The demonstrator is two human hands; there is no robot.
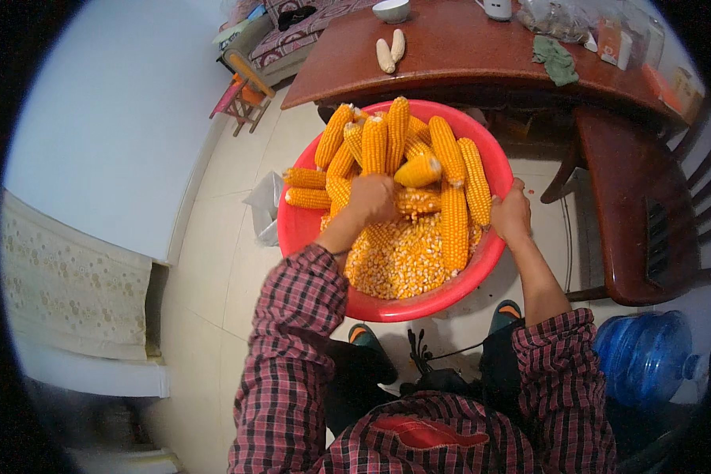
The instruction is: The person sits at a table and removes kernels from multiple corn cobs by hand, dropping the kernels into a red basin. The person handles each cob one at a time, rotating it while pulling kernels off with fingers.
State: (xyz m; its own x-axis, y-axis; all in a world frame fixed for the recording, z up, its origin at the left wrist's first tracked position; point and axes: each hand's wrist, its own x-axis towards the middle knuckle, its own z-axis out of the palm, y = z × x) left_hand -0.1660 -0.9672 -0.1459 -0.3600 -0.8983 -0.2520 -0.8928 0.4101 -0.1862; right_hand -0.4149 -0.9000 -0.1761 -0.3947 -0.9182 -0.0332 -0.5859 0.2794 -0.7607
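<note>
In front of me is a large red plastic basin (385,314), holding yellow corn cobs (447,148) piled toward its far side. Loose corn kernels (412,260) cover the bottom of its near half. My left hand (370,198) is inside the basin with fingers curled down among the cobs. A slightly blurred cob (418,170) lies just right of it; whether the fingers hold any cob is hidden. On the basin's right rim, my right hand (512,213) is closed around the edge.
Beyond the basin stands a dark red wooden table (450,53) bearing two pale stripped cobs (391,51), a bowl (391,10) and a green cloth (555,60). A wooden chair (634,207) and a blue water jug (646,358) are at right. A plastic bag (265,207) is left of the basin.
</note>
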